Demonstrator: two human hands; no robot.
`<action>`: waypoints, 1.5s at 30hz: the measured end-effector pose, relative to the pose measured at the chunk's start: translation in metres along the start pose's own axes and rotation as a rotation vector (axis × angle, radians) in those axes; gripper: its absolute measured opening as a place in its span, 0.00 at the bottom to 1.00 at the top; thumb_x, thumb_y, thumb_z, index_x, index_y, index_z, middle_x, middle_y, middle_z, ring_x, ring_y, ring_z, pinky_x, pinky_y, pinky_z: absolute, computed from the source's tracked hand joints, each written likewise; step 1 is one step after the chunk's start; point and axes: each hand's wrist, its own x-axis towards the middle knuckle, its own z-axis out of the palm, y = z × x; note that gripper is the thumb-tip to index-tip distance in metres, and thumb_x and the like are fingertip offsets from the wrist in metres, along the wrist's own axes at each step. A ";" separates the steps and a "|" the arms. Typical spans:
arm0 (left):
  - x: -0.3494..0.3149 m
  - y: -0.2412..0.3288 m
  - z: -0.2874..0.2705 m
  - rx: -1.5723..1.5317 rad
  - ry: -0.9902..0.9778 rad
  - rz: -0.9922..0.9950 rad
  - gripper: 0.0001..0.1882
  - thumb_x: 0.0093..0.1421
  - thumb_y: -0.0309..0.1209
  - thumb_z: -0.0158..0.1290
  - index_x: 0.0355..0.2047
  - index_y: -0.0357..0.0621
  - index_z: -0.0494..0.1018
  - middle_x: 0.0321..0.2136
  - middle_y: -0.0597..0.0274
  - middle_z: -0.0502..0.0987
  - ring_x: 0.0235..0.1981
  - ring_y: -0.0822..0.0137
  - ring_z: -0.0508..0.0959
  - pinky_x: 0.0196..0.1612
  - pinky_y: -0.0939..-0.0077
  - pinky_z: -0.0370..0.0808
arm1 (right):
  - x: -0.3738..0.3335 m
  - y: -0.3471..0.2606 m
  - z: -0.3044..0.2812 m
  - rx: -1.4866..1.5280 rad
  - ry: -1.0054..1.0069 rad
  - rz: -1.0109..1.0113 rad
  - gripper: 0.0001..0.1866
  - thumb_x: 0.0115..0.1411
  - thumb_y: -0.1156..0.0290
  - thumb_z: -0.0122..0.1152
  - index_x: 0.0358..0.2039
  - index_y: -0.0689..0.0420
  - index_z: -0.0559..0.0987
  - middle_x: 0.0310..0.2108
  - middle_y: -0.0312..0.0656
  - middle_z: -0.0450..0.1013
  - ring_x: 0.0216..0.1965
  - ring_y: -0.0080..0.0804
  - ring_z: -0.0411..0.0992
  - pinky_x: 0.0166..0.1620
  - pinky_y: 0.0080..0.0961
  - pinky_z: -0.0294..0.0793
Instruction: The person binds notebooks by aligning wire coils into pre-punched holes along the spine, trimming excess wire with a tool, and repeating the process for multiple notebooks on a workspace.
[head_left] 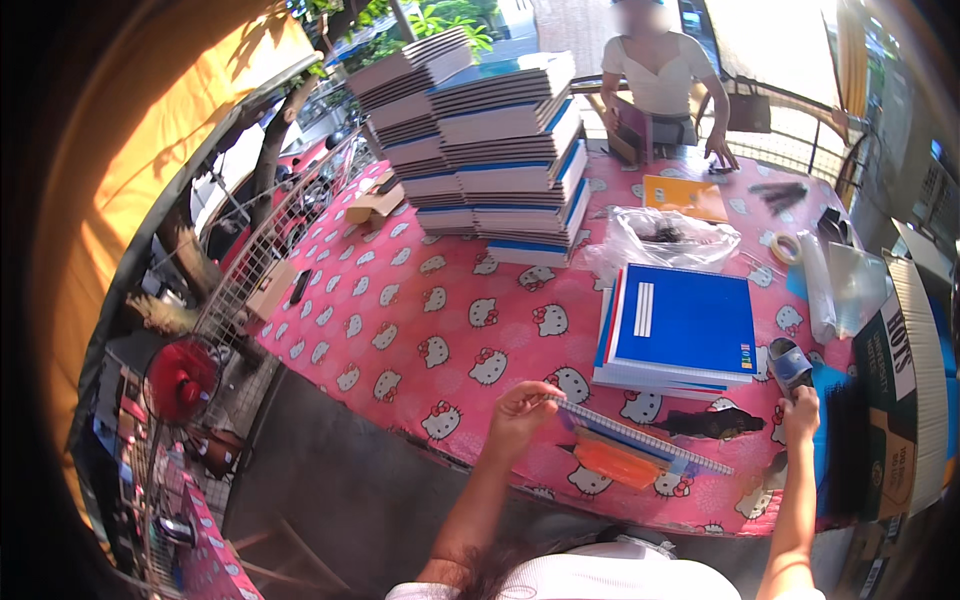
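My left hand (518, 425) pinches the upper left end of a thin spiral-bound notebook (650, 437). Seen nearly edge-on, it slants down to the right above the near table edge, with blue and orange showing below its coil. In my right hand (800, 415) is a grey-blue tool with a rounded head (790, 362); its exact kind is unclear. Beyond both hands lies a pile of notebooks with a blue cover (690, 320) on top. A bundle of thin black strips (712, 423) rests between that pile and the held notebook.
Tall book stacks (510, 150) stand at the back on the pink patterned tablecloth (440, 330). Behind the blue pile are a clear plastic bag (665, 240), an orange notebook (685, 197) and a tape roll (786, 247). A cardboard box (890, 420) borders the right. Another person (660, 85) stands across the table.
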 end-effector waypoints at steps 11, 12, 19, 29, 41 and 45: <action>0.021 -0.009 0.014 -0.032 -0.037 -0.027 0.16 0.58 0.36 0.58 0.42 0.41 0.70 0.35 0.57 0.75 0.37 0.67 0.75 0.50 0.61 0.73 | -0.163 0.092 -0.009 -0.111 0.178 0.164 0.27 0.53 0.67 0.63 0.53 0.59 0.68 0.51 0.49 0.65 0.51 0.50 0.63 0.53 0.43 0.63; 0.022 -0.009 0.015 -0.034 -0.053 -0.026 0.16 0.58 0.36 0.58 0.42 0.41 0.70 0.35 0.57 0.75 0.37 0.67 0.75 0.50 0.61 0.73 | -0.161 0.081 -0.022 -0.069 0.134 0.162 0.27 0.52 0.68 0.63 0.53 0.59 0.68 0.52 0.49 0.64 0.51 0.50 0.63 0.53 0.43 0.62; 0.033 -0.021 0.008 -0.150 -0.109 -0.073 0.14 0.55 0.38 0.62 0.35 0.41 0.75 0.31 0.57 0.78 0.36 0.64 0.77 0.50 0.61 0.71 | -0.158 0.103 -0.025 -0.052 0.179 0.387 0.23 0.52 0.75 0.60 0.49 0.63 0.68 0.49 0.52 0.63 0.49 0.52 0.65 0.51 0.42 0.64; 0.038 -0.016 0.018 -0.152 -0.071 -0.174 0.16 0.56 0.42 0.60 0.36 0.44 0.74 0.30 0.59 0.77 0.34 0.64 0.76 0.49 0.58 0.71 | -0.163 0.125 -0.039 -0.069 0.051 0.395 0.09 0.49 0.77 0.56 0.26 0.66 0.65 0.35 0.53 0.64 0.36 0.50 0.66 0.40 0.42 0.66; 0.031 -0.017 0.014 -0.204 -0.052 -0.143 0.14 0.57 0.37 0.60 0.37 0.41 0.74 0.32 0.58 0.78 0.37 0.63 0.77 0.52 0.58 0.69 | -0.162 0.144 -0.031 0.184 0.183 0.341 0.11 0.40 0.76 0.53 0.15 0.65 0.60 0.18 0.50 0.60 0.21 0.43 0.60 0.28 0.38 0.60; 0.037 -0.025 0.016 -0.187 -0.015 -0.119 0.16 0.55 0.38 0.61 0.37 0.39 0.74 0.33 0.57 0.78 0.38 0.64 0.77 0.50 0.62 0.72 | -0.169 0.155 -0.031 0.415 -0.023 0.604 0.09 0.47 0.69 0.54 0.20 0.59 0.66 0.25 0.47 0.67 0.27 0.43 0.65 0.34 0.37 0.66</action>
